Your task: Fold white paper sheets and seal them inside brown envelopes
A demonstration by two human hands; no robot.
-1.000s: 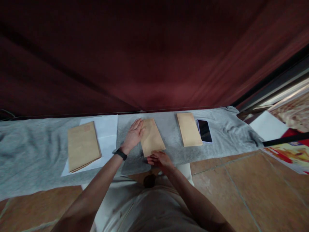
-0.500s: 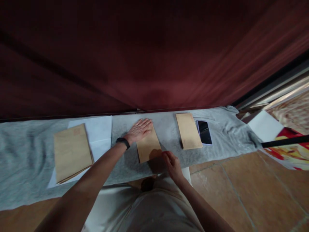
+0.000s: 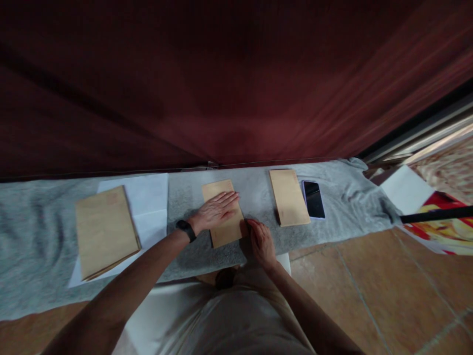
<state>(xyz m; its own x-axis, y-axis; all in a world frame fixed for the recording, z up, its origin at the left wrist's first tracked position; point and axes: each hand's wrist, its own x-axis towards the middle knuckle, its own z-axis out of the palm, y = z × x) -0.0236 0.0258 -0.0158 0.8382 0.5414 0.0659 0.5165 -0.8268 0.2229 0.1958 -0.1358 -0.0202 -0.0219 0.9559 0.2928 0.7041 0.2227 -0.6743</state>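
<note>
Seemingly to steady it, left hand [image 3: 218, 209] lies open, flat across the envelope [image 3: 227, 234] mid-way along the cloth-covered counter [image 3: 254, 190], right hand [image 3: 263, 241] curled at its four-o'clock edge, any grip unclear.

Lighting was dim and diffuse. The red surface [image 3: 236, 133] beyond the left hand [image 3: 216, 209] and the right hand [image 3: 262, 241] darkened to near black at its top, with a faint glow straight ahead of them. Shadow fell on the grey cloth [image 3: 258, 197] just beside the right hand and darkened the nearest corner of the envelope [image 3: 226, 236] under the left. Far to the right of both, outlines were stretched and soft. The envelope's print was unreadable.
</note>
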